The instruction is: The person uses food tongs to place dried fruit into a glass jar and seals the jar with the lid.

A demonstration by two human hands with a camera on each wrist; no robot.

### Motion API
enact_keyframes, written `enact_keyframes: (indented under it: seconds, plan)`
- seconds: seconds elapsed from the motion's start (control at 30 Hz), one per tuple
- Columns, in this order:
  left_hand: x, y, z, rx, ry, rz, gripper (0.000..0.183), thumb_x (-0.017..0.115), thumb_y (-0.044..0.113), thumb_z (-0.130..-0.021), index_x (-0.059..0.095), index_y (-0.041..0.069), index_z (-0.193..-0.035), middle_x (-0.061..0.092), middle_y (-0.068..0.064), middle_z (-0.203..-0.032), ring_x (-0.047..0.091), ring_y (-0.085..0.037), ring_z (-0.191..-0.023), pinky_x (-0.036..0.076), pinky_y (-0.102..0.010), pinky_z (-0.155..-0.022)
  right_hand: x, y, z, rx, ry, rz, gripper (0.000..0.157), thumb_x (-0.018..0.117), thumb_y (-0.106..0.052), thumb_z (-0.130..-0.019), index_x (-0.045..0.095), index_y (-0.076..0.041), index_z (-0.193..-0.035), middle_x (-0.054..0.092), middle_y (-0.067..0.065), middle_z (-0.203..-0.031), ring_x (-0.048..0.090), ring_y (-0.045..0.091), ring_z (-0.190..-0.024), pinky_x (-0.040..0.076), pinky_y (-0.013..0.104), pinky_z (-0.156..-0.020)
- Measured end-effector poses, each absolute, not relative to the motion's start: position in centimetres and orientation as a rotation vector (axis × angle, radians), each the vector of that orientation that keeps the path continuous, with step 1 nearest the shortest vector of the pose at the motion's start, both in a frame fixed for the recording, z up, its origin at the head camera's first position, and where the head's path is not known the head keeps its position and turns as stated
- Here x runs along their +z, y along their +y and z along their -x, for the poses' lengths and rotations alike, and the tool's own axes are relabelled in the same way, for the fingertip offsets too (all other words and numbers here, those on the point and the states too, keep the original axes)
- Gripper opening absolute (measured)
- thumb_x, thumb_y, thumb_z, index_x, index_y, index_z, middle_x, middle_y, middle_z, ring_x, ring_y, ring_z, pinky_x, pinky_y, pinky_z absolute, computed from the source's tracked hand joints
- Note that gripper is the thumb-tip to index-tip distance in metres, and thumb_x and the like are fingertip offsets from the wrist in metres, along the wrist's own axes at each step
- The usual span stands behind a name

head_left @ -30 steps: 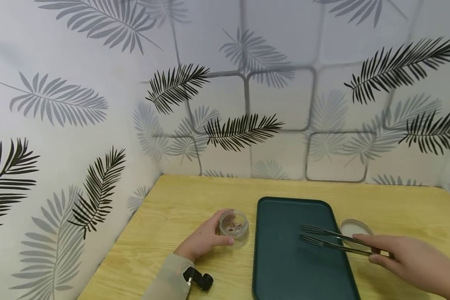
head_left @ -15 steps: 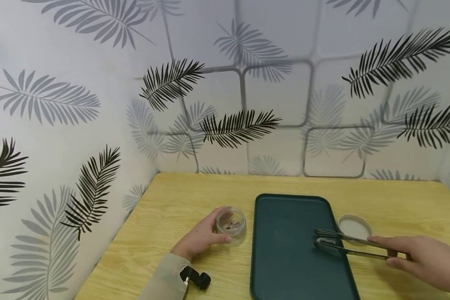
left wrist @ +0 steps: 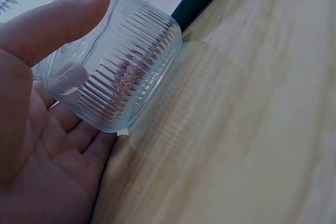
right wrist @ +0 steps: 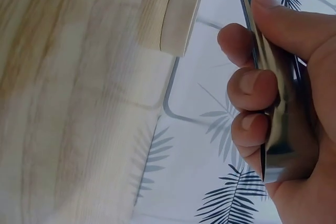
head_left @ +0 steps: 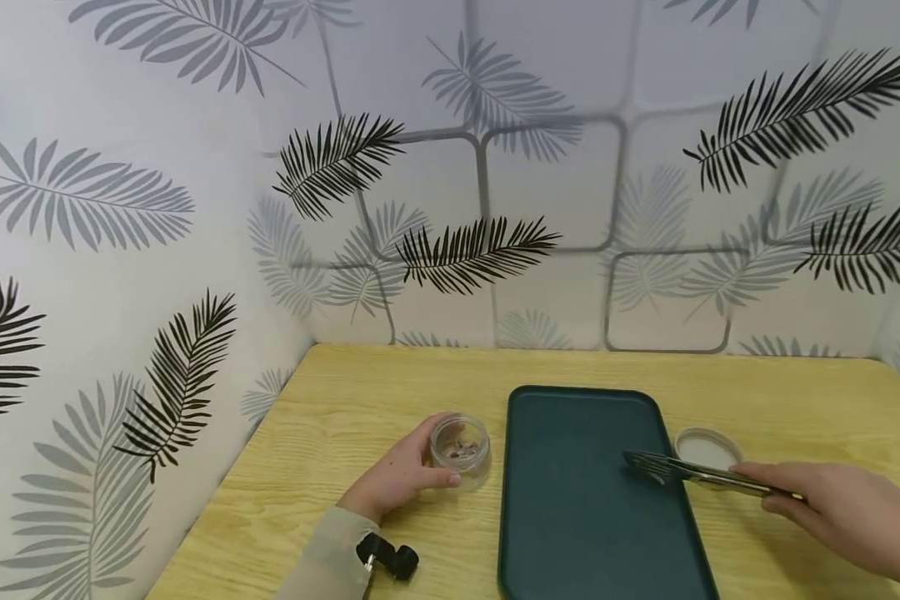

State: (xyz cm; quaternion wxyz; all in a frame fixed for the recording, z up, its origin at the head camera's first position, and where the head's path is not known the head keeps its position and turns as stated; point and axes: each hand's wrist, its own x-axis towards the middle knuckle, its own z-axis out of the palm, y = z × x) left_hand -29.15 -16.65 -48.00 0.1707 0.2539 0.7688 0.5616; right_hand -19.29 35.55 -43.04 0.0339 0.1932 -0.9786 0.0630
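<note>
My left hand (head_left: pixel 397 482) holds a small clear glass jar (head_left: pixel 471 475) on the table, thumb on one side and fingers behind. Small pinkish-brown bits (left wrist: pixel 128 74) lie at the bottom of the ribbed jar in the left wrist view. My right hand (head_left: pixel 843 510) grips metal tongs (head_left: pixel 708 475), with fingers wrapped round the handle in the right wrist view. Over the right part of a dark green tray (head_left: pixel 570 533), the tongs' fork-like ends are squeezed together. A small pale piece (head_left: pixel 657 478) shows at those ends; whether they pinch it I cannot tell.
A round lid (head_left: pixel 707 450) lies right of the tray, partly behind the tongs. The wooden table (head_left: pixel 390 383) meets a leaf-patterned wall covering (head_left: pixel 555 192) at the back and left. A black wrist mount (head_left: pixel 386 556) sits on my left sleeve.
The tongs, spread apart before, moved right, showing a pale piece between their ends, and are now squeezed together. My left hand stays on the jar; the view has shifted slightly.
</note>
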Motion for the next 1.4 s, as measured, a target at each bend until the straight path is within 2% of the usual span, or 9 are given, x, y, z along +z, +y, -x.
enact_keyframes:
  seconds: [0.23,0.33,0.47,0.6,0.77,0.87,1.13,1.23,1.4]
  plan:
    - [-47.9,-16.5,29.2,1.571,2.209,-0.714,0.080,0.081,0.020,-0.089,0.036,0.026,-0.155,0.047,-0.004,-0.151,0.048,-0.021,-0.133,0.036,-0.037,-0.108,-42.2,34.3,19.4,0.247,-2.985,-0.616,0.039,0.077,-0.028,-0.089,0.072,-0.024,-0.128,0.074,-0.011,-0.102,0.068,0.004,-0.079,0.052,0.030,-0.062]
    - [-47.9,-16.4,29.2,1.557,2.217,-0.717,0.078,0.081,0.021,-0.089,0.038,0.026,-0.154,0.047,-0.004,-0.150,0.048,-0.022,-0.132,0.036,-0.037,-0.107,-41.7,33.2,19.5,0.277,-2.946,-0.634,0.041,0.076,-0.029,-0.090,0.071,-0.026,-0.130,0.074,-0.010,-0.102,0.061,-0.002,-0.069,0.045,0.028,-0.056]
    - [-47.8,-16.3,29.4,1.568,2.208,-0.718,0.079,0.081,0.019,-0.089,0.038,0.027,-0.154,0.046,-0.003,-0.152,0.047,-0.021,-0.134,0.035,-0.038,-0.108,-41.1,31.1,19.9,0.319,-2.805,-0.718,0.044,0.078,-0.028,-0.088,0.070,-0.029,-0.131,0.075,-0.006,-0.108,0.059,-0.003,-0.067,0.040,0.026,-0.053]
    - [-47.8,-16.3,29.4,1.589,2.186,-0.721,0.079,0.080,0.016,-0.089,0.037,0.025,-0.154,0.045,-0.005,-0.152,0.047,-0.023,-0.134,0.035,-0.038,-0.108,-40.4,28.7,20.4,0.347,-2.704,-0.841,0.047,0.078,-0.025,-0.090,0.067,-0.030,-0.135,0.074,-0.007,-0.112,0.065,0.000,-0.077,0.048,0.027,-0.059]
    - [-47.9,-16.2,29.3,1.591,2.178,-0.715,0.079,0.080,0.015,-0.089,0.038,0.024,-0.154,0.045,-0.006,-0.152,0.047,-0.023,-0.134,0.034,-0.040,-0.109,-39.9,26.0,21.1,0.379,-2.682,-0.918,0.049,0.076,-0.023,-0.091,0.065,-0.029,-0.138,0.072,-0.012,-0.105,0.050,-0.009,-0.065,0.040,0.024,-0.056]
    - [-47.9,-16.1,29.2,1.582,2.178,-0.713,0.078,0.080,0.015,-0.089,0.038,0.024,-0.154,0.046,-0.006,-0.151,0.047,-0.024,-0.133,0.035,-0.040,-0.108,-39.7,24.5,21.5,0.391,-2.678,-0.941,0.049,0.076,-0.023,-0.091,0.065,-0.028,-0.138,0.071,-0.013,-0.101,0.044,-0.009,-0.061,0.038,0.024,-0.055]
    - [-47.8,-16.3,29.3,1.577,2.198,-0.714,0.079,0.080,0.017,-0.089,0.037,0.023,-0.155,0.043,-0.005,-0.154,0.043,-0.022,-0.138,0.034,-0.039,-0.109,-38.4,20.7,22.5,0.387,-2.658,-0.997,0.048,0.073,-0.028,-0.094,0.063,-0.027,-0.141,0.072,-0.009,-0.111,0.064,0.002,-0.078,0.048,0.028,-0.062]
    - [-47.9,-16.5,29.3,1.573,2.214,-0.694,0.084,0.081,0.018,-0.089,0.033,0.020,-0.157,0.043,-0.005,-0.155,0.042,-0.022,-0.140,0.032,-0.042,-0.112,-38.3,19.4,22.9,0.361,-2.643,-1.019,0.048,0.073,-0.029,-0.094,0.063,-0.027,-0.141,0.073,-0.007,-0.111,0.065,0.004,-0.077,0.046,0.027,-0.060]
    - [-48.0,-16.8,29.1,1.545,2.266,-0.630,0.093,0.082,0.022,-0.088,0.025,0.017,-0.161,0.049,-0.004,-0.148,0.049,-0.020,-0.132,0.034,-0.045,-0.110,-38.6,17.7,23.5,0.374,-2.611,-1.065,0.048,0.073,-0.029,-0.093,0.064,-0.026,-0.140,0.073,-0.008,-0.104,0.063,0.003,-0.073,0.044,0.025,-0.058]
